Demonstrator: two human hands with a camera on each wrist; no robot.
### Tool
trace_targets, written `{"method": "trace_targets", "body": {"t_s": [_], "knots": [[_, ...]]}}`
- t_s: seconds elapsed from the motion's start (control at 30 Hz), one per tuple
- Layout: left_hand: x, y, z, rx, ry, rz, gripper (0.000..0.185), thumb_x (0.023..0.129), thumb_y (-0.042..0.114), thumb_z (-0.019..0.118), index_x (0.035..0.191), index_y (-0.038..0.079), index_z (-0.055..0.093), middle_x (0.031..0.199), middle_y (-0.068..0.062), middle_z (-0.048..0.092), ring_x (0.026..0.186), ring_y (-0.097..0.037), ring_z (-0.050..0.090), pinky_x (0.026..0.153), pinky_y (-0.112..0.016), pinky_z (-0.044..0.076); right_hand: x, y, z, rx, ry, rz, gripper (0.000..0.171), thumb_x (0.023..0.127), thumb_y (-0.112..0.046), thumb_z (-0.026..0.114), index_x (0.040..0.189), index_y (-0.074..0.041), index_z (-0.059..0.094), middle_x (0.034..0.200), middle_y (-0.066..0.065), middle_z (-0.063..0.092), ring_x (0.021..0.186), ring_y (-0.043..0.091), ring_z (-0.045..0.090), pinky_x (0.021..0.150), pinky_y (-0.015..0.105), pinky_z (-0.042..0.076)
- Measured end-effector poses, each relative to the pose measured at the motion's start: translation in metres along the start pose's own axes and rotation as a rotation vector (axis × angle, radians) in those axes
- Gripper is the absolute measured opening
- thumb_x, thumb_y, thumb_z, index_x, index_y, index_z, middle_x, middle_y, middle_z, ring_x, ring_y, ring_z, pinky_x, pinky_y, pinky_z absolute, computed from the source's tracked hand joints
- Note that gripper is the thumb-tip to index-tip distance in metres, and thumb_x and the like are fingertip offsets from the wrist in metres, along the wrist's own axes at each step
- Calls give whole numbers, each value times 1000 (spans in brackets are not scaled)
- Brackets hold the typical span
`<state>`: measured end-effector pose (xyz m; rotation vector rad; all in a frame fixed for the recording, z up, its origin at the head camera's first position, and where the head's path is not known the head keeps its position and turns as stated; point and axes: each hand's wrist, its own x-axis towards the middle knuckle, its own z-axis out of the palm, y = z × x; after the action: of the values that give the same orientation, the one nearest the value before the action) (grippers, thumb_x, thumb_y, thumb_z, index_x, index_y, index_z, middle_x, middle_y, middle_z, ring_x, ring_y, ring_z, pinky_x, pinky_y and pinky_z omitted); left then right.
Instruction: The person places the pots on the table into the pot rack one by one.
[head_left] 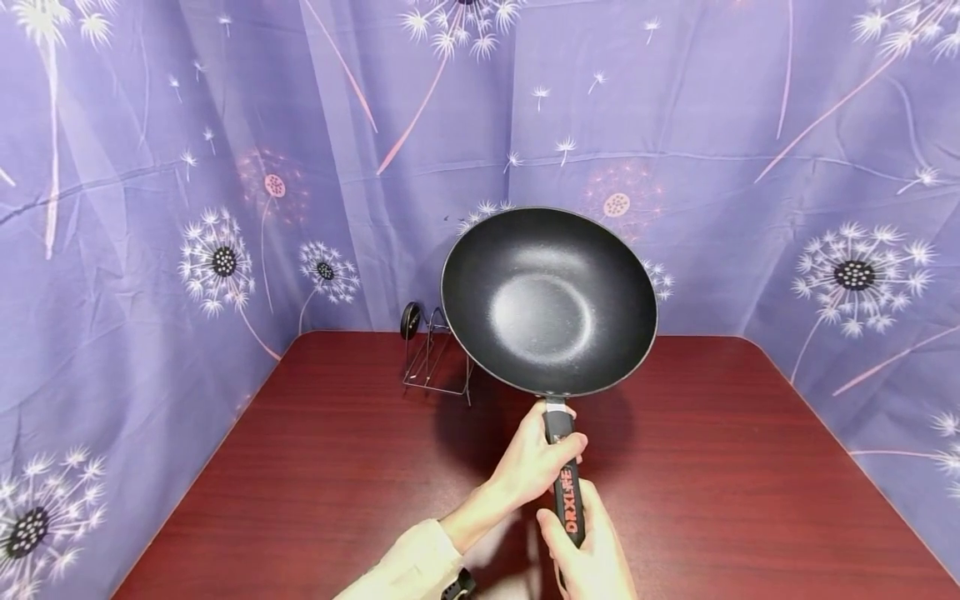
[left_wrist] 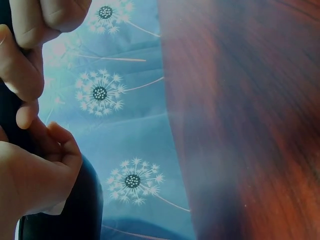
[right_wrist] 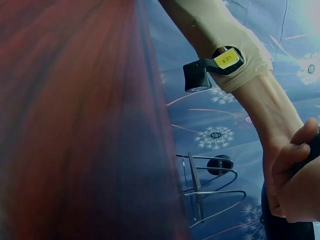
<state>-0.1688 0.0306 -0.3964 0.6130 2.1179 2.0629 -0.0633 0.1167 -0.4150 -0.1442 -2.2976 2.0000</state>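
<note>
Above the desk, one black wok is held tilted by its handle, gripped by the left hand and right hand; one wire rack stands behind.

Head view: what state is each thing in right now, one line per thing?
Wok: empty, held up off the table, tilted so its inside faces the camera.
Left hand: grips the wok handle near the pan.
Right hand: grips the handle's lower end.
Wire rack: standing on the table, empty.
</note>
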Motion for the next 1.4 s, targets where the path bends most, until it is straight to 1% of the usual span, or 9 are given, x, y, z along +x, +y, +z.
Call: {"method": "trace_targets", "body": {"t_s": [0.1, 0.27, 0.4, 0.63, 0.73, 0.87, 1.03, 1.1, 1.4], "knots": [[-2, 2, -2, 5, 7, 5, 38, 85, 13, 68, 118, 3, 52, 74, -3, 62, 65, -7, 63, 65, -19, 50, 0, -2, 1, 42, -22, 28, 28, 92, -7, 66, 112, -2, 47, 58, 0, 45, 38, 5, 36, 34, 18, 33], [-5, 7, -7, 24, 15, 19, 39, 85, 14, 68, 118, 2, 51, 74, -4, 62, 67, -7, 63, 68, -18, 50, 0, -4, 5, 118, -45, 37, 27, 91, -4, 65, 112, -7, 47, 56, -1, 44, 37, 4, 36, 34, 17, 32], [-5, 12, -12, 33, 26, 29, 39, 85, 15, 68, 117, 1, 50, 74, -4, 61, 68, -7, 63, 68, -19, 50, 0, -7, 8, 176, -65, -6, 30, 91, -3, 65, 114, -5, 46, 56, -2, 43, 38, 4, 36, 33, 17, 31], [-8, 17, -17, 18, 49, 14, 41, 86, 17, 68, 120, 2, 51, 78, -4, 61, 69, -9, 64, 69, -20, 51, 2, -7, 12, 195, -88, -153, 27, 90, 3, 64, 110, -1, 47, 62, -2, 46, 45, 6, 45, 36, 24, 39], [-10, 17, -19, 9, 62, 14, 41, 87, 18, 68, 121, 2, 51, 81, -5, 62, 70, -10, 64, 71, -20, 52, 2, -7, 13, 217, -124, -170, 26, 89, 4, 63, 109, -1, 46, 66, -3, 47, 45, 5, 46, 37, 24, 41], [-12, 16, -22, -1, 78, 21, 41, 87, 17, 68, 121, 1, 50, 84, -6, 61, 70, -11, 64, 71, -21, 52, 4, -7, 14, 282, -198, -191, 25, 90, 5, 61, 108, -2, 44, 70, -4, 48, 46, 3, 45, 37, 22, 41], [-13, 19, -27, -27, 102, 29, 38, 88, 13, 67, 120, 0, 50, 87, -7, 60, 70, -12, 62, 70, -21, 52, 4, -11, 18, 350, -267, -189, 27, 92, 3, 59, 111, 2, 41, 72, -5, 48, 46, 2, 44, 38, 19, 40], [-14, 21, -30, -32, 107, 33, 37, 89, 12, 66, 119, -1, 50, 88, -7, 59, 70, -12, 62, 70, -21, 52, 4, -13, 21, 358, -278, -182, 28, 91, 4, 59, 113, 4, 40, 72, -5, 48, 46, 2, 44, 39, 18, 40], [-13, 24, -45, -8, 127, 43, 36, 91, 17, 66, 119, 0, 52, 85, -11, 62, 72, -13, 62, 70, -22, 51, 11, -18, 29, 332, -330, -233, 32, 91, 4, 58, 115, 10, 38, 76, -2, 50, 51, 4, 48, 44, 20, 44]]}}
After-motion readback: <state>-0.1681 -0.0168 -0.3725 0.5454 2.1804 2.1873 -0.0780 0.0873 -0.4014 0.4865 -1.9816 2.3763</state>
